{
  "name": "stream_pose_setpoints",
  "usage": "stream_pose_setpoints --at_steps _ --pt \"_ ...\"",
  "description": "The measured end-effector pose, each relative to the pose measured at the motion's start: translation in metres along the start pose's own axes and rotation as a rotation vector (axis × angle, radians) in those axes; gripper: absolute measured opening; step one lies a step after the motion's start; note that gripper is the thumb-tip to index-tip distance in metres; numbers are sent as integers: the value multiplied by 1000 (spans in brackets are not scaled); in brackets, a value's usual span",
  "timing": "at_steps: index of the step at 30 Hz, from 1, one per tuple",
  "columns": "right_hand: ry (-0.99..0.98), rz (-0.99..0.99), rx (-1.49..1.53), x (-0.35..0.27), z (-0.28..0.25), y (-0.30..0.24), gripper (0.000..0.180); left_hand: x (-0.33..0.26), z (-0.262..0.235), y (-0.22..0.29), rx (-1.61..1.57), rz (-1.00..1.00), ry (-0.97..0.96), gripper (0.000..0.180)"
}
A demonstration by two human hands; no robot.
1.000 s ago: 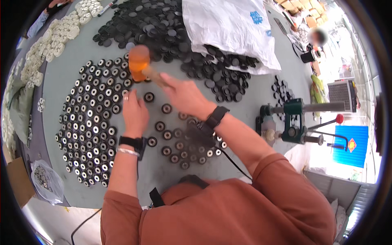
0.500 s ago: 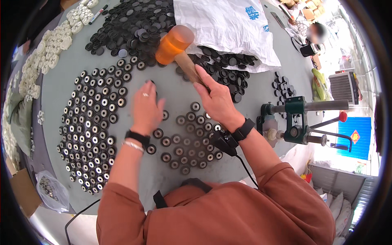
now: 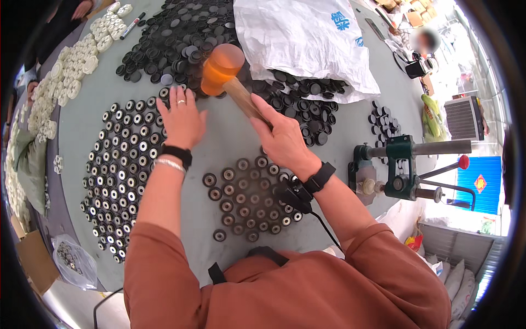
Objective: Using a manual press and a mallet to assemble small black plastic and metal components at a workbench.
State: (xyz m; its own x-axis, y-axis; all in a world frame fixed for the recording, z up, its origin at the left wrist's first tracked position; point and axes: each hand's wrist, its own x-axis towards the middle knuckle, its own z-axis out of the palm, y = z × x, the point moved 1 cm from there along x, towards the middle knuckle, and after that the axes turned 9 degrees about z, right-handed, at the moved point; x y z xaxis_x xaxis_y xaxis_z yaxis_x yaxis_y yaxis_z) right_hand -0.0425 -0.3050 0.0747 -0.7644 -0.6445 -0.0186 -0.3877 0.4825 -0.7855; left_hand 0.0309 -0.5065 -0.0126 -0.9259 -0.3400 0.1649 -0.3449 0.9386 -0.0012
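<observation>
My right hand [image 3: 282, 134] is closed round the wooden handle of a mallet [image 3: 223, 66]. Its translucent orange head is raised in front of the heap of black caps [image 3: 175, 33]. My left hand [image 3: 183, 120] is stretched out, fingers extended, at the upper right edge of a big group of black round pieces with metal ring centres [image 3: 123, 164]. Its fingertips reach the topmost of those pieces; whether they touch is hard to tell. A smaller group of the same round pieces [image 3: 241, 199] lies between my forearms, nearer to me.
A white woven sack [image 3: 301, 38] lies at the back with black caps spilling from it. On the right stands a green hand press [image 3: 399, 167] with a red-knobbed lever. White plastic parts [image 3: 71, 66] line the left side, beside a marker pen [image 3: 132, 26]. Another person's hand [image 3: 82, 9] shows at the far left.
My left hand has moved up and left, to the edge of the large group, its fingers now spread. The mallet has shifted slightly left and down, still in my right hand.
</observation>
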Motion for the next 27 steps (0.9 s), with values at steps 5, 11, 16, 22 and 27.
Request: stream_pose_setpoints --at_steps 5,11,16,22,27 --pt "40 -19 -2 -7 -11 11 48 4 8 -6 135 54 -114 63" --pt "36 4 -17 -20 -13 26 48 -54 -11 33 62 164 -150 64" --pt "-20 -42 -30 -32 -7 26 50 -94 -28 43 -167 -15 -43 65" --pt "2 -181 -166 -81 4 24 53 -162 -33 38 -296 -64 -49 63" --pt "-151 -119 -357 -71 4 24 54 -191 -15 40 -352 -36 -86 65"
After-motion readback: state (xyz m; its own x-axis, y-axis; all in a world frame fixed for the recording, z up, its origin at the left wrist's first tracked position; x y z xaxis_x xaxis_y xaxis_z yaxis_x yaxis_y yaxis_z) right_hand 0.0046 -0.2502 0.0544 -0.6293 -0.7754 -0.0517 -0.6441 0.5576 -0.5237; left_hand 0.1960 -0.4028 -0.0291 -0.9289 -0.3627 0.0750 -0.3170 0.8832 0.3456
